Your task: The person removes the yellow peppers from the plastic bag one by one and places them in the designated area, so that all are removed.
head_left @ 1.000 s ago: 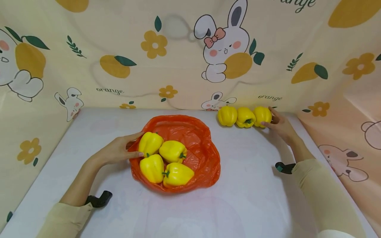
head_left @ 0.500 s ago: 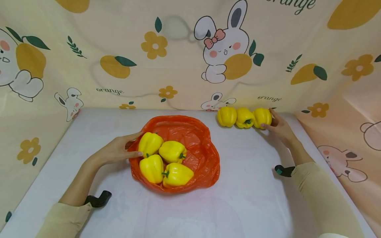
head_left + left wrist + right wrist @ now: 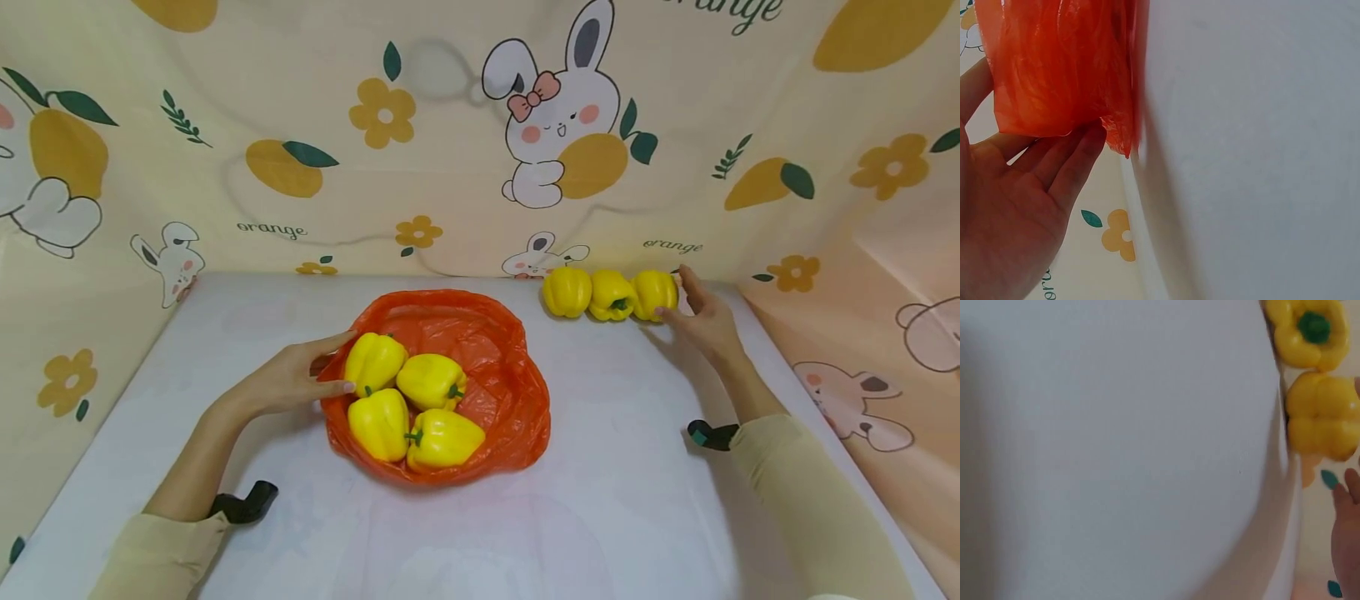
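My left hand (image 3: 288,379) rests against the left side of a red plastic bag (image 3: 517,392) with a rolled-down rim. In the left wrist view, its extended fingers (image 3: 1069,153) lie against the outside of the bag. Several yellow bell peppers (image 3: 431,383) with green stems sit in the bag's left part. At the back right, my right hand (image 3: 705,321) is spread beside the rightmost bell pepper (image 3: 655,295) of a row of three. Its thumb tip overlaps that pepper's front, and the index finger points up past its right side. The right wrist view shows this pepper (image 3: 1322,415) beside the fingers.
The other two bell peppers (image 3: 567,292) of the row stand close together near the back edge of the white table (image 3: 600,508). A printed cloth (image 3: 442,183) with rabbits and flowers rises behind and at both sides. Dark wrist mounts (image 3: 247,502) stick out by both sleeves.
The head view has shifted slightly. My right index finger stands a little farther from the rightmost bell pepper. The left hand, the bag and the bell peppers have stayed in place.
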`<state>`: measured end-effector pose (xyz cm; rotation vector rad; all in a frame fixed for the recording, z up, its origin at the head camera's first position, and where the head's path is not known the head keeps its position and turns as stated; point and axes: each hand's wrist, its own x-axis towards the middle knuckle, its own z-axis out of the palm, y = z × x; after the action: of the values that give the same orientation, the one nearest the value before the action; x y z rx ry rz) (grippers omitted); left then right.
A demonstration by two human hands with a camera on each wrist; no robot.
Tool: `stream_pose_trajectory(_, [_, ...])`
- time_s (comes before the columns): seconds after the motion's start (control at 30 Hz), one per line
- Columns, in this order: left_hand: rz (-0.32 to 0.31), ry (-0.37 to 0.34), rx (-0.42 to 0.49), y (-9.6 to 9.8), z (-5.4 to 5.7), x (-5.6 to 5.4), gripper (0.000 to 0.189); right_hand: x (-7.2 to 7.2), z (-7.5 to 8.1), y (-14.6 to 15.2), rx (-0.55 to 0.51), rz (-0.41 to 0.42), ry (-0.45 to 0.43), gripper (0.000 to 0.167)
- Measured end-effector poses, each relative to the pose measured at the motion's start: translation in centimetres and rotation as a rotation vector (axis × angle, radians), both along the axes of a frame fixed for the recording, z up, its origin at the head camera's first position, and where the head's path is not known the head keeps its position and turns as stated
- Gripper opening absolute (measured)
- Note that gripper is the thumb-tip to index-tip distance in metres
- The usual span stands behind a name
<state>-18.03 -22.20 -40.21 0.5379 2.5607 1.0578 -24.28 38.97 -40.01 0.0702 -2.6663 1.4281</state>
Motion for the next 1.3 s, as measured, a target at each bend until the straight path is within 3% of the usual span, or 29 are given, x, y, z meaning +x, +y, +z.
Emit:
stream_pose_trajectory(0.1, [0.010, -0.007, 0.000, 0.0, -0.1, 0.0, 0.087, 1.0, 1.5, -1.5, -0.051, 0.003, 0.086, 0.078])
stream_pose_trajectory(0.23, [0.014, -0.013, 0.005, 0.0, -0.1, 0.1, 0.087, 1.4, 1.9, -2.1, -0.091, 0.019, 0.146, 0.071])
stream_pose_trajectory(0.43, [0.007, -0.021, 0.006, 0.0, 0.1, 0.4, 0.084, 1.4, 1.3, -2.5, -0.082, 0.038, 0.174, 0.066])
stream_pose_trajectory(0.57, [-0.001, -0.018, 0.009, 0.0, 0.2, 0.5, 0.084, 1.2, 0.9, -3.1, -0.092, 0.101, 0.193, 0.065])
stream_pose_trajectory(0.73, [-0.001, -0.021, -0.004, 0.0, 0.4, 0.6, 0.083, 2.3, 2.0, -5.4, -0.151, 0.173, 0.165, 0.063])
stream_pose_trajectory(0.9, [0.006, -0.019, -0.017, -0.1, 0.5, 0.8, 0.083, 3.7, 2.7, -7.8, -0.129, 0.203, 0.132, 0.060])
stream_pose_trajectory(1.13, [-0.001, -0.006, -0.035, -0.3, 0.4, 1.0, 0.083, 4.9, 2.4, -10.3, -0.122, 0.284, 0.197, 0.056])
stream_pose_trajectory(1.3, [0.008, -0.009, -0.024, -0.3, 0.8, 1.0, 0.083, 4.6, 1.7, -11.5, -0.150, 0.350, 0.236, 0.058])
